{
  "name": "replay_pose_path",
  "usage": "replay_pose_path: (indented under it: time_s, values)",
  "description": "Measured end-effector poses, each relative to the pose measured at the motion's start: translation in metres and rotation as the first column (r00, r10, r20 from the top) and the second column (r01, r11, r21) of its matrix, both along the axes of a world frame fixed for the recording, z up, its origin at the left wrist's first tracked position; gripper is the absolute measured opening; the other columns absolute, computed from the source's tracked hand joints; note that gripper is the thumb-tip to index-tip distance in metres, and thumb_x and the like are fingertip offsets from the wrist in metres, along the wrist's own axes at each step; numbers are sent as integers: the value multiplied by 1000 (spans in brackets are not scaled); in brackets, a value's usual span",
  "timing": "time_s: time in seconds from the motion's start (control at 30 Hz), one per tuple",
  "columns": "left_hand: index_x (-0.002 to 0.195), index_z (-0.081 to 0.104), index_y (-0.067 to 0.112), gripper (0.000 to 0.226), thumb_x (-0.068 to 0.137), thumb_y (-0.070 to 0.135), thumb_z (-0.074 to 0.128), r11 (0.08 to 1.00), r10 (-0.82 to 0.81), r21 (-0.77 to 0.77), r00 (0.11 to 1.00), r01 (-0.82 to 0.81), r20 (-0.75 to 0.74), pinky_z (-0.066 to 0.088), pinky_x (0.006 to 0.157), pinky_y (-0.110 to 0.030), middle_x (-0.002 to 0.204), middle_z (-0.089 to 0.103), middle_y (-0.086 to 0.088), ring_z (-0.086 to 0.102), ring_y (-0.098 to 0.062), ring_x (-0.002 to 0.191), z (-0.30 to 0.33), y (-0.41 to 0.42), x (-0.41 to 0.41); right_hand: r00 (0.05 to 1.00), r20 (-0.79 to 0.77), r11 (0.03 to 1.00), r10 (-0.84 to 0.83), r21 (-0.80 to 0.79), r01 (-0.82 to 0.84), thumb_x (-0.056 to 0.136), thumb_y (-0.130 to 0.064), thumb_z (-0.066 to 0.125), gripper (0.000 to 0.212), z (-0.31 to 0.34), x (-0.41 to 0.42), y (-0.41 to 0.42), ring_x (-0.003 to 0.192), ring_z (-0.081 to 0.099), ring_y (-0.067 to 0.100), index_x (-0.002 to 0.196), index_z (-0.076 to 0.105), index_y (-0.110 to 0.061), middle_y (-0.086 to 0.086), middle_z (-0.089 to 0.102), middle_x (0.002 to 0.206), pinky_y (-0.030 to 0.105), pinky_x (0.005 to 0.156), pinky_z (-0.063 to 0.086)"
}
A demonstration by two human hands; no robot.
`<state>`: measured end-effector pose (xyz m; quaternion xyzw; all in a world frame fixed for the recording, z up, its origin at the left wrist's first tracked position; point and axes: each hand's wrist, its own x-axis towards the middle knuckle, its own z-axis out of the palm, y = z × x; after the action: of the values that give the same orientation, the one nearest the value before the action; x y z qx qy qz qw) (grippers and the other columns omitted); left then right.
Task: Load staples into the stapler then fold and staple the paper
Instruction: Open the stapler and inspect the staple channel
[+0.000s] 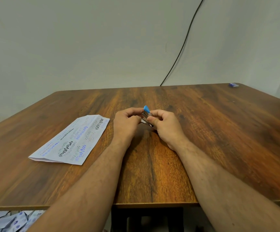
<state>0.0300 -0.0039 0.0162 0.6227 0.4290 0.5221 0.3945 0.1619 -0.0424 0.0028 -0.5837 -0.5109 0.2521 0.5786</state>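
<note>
Both hands (146,122) gripping blue stapler (146,113), folded paper (72,139) beside

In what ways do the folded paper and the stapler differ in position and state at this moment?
The folded paper lies flat on the table, while the stapler is held above it. No hand touches the paper, whereas the left hand and the right hand both grip the stapler. The paper is pale with scribbles; the stapler is metal with a blue end. Both are near the table's middle.

Head view looks down (wide-angle) over table (219,131).
</note>
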Motion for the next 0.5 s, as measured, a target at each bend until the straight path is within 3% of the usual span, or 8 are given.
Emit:
replay_pose_path:
  time_s: [0.2,0.3,0.37,0.43,0.5]
  values:
    - [98,80,16,34,81,-5,60,999,35,22,999,-34,-29,54,84,-30,95,76,2,67,-9,93,-2,0,0,999,43,1000,4,-6,-4,96,-13,66,25,3,-1,-4,96,69,5,119,74,-16,-4,75,108,24,86,55]
    - [85,78,30,42,80,-6,57,1000,31,-3,999,-31,-37,56,86,-33,90,76,4,69,-10,91,-2,-1,-3,998,59,1000,-3,7,3,96,-14,66,24,3,-2,-3,96,70,5,118,75,-18,-5,76,106,26,88,56]
    - [77,77,37,46,78,-4,55,1000,26,-15,998,-27,-63,58,89,-38,88,78,6,71,-12,94,-3,-1,-3,1000,19,999,-3,39,2,97,-14,64,21,3,-1,-3,88,71,1,114,75,-19,-5,77,95,19,80,57]
    - [87,80,33,44,78,-2,55,1000,27,20,990,-24,-138,57,90,-37,92,77,5,70,-11,95,-4,-4,-2,1000,-21,999,15,49,-14,99,-14,61,19,3,-1,-4,83,72,2,111,75,-21,-2,77,89,13,69,54]
    - [97,80,26,40,79,-1,57,997,52,66,979,-39,-199,57,87,-32,91,76,6,69,-8,92,-5,-6,0,997,-76,999,28,42,-25,100,-15,60,17,2,-1,-3,89,74,10,111,72,-22,0,78,94,23,73,59]
